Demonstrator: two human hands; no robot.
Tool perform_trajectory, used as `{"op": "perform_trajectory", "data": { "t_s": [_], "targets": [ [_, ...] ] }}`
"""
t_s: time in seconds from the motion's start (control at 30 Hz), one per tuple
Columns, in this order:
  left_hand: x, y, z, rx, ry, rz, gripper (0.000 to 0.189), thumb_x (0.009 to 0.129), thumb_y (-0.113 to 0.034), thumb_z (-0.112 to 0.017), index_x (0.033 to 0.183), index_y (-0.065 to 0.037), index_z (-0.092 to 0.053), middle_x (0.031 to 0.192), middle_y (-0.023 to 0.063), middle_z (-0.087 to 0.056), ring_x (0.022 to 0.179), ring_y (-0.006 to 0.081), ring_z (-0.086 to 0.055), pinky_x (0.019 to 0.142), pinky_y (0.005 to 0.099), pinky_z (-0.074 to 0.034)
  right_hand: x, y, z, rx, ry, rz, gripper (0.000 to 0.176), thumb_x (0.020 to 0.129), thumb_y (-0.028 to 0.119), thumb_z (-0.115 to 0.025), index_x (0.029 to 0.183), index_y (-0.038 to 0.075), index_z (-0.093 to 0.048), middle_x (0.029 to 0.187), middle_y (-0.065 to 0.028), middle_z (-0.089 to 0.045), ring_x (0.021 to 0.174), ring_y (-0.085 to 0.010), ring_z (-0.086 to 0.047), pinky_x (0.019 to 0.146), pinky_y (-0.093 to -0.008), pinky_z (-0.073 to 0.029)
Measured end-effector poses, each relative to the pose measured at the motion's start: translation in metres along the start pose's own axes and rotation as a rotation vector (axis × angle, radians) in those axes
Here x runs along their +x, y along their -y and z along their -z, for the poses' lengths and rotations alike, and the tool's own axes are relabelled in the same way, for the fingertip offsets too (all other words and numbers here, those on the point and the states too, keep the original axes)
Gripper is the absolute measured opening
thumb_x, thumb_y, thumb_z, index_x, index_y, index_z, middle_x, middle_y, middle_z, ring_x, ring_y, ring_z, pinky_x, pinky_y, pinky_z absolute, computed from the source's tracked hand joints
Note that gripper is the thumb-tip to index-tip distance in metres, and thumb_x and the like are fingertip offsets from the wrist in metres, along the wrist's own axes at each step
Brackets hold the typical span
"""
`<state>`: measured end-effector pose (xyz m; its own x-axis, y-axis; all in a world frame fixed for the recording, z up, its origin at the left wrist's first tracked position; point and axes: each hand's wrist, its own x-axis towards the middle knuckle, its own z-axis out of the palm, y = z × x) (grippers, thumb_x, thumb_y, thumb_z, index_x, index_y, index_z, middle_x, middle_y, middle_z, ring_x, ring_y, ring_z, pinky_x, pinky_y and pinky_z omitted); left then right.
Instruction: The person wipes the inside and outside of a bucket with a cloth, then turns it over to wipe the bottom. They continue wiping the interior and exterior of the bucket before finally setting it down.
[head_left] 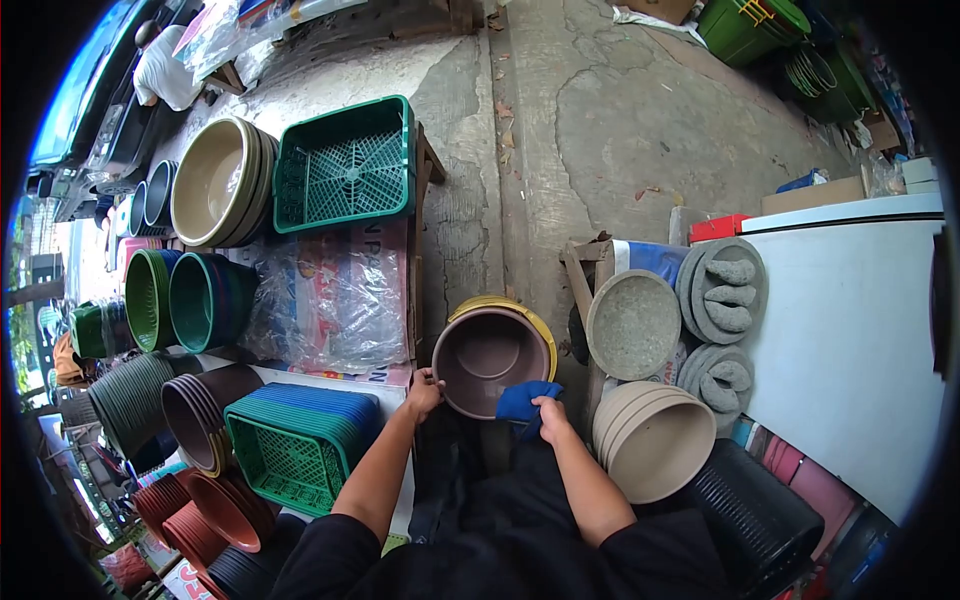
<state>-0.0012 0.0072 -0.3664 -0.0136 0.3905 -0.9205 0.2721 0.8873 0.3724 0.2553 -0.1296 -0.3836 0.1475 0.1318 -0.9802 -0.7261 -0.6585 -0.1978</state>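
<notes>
A round brown basin (487, 352) is in front of me at the centre, its open side facing me, with a yellow rim showing behind its upper edge. My left hand (426, 393) grips the basin's lower left rim, fingers closed around it. In my right hand (549, 415) is a bunched blue cloth (524, 401), which lies against the basin's lower right rim. The fingers of that hand are closed on the cloth, and part of the cloth hangs below the rim.
Left, a table holds a dark green crate (350, 170), beige basins (215, 180), green baskets (290, 465) and plastic-wrapped goods. Right are a stone mortar (633, 325), a beige bucket stack (660, 450) and a white surface (840, 330). A person (168, 70) is far at upper left.
</notes>
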Motion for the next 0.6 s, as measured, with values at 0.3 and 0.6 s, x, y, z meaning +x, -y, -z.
{"op": "perform_trajectory", "data": {
  "t_s": [0.3, 0.6],
  "targets": [
    [-0.060, -0.027, 0.001, 0.086, -0.211, -0.246, 0.027, 0.087, -0.014, -0.070, 0.103, -0.003, -0.051, 0.086, 0.0070, -0.061, 0.076, 0.0148, -0.058, 0.068, 0.0318, -0.049, -0.085, 0.059, 0.000, -0.161, 0.138, 0.225, 0.023, 0.078, 0.014, -0.065, 0.095, -0.002, -0.066, 0.092, -0.0103, -0.067, 0.086, -0.0215, -0.062, 0.082, -0.0360, -0.049],
    [-0.199, -0.083, 0.028, -0.392, -0.104, -0.589, 0.025, 0.079, 0.007, -0.051, 0.103, 0.000, -0.056, 0.097, 0.0073, -0.065, 0.085, 0.0142, -0.062, 0.076, 0.0283, -0.051, -0.248, 0.139, -0.011, -0.325, 0.512, 0.345, 0.022, 0.086, 0.009, -0.063, 0.105, -0.002, -0.066, 0.102, -0.0095, -0.069, 0.094, -0.0185, -0.065, 0.086, -0.0334, -0.052]
  ]
}}
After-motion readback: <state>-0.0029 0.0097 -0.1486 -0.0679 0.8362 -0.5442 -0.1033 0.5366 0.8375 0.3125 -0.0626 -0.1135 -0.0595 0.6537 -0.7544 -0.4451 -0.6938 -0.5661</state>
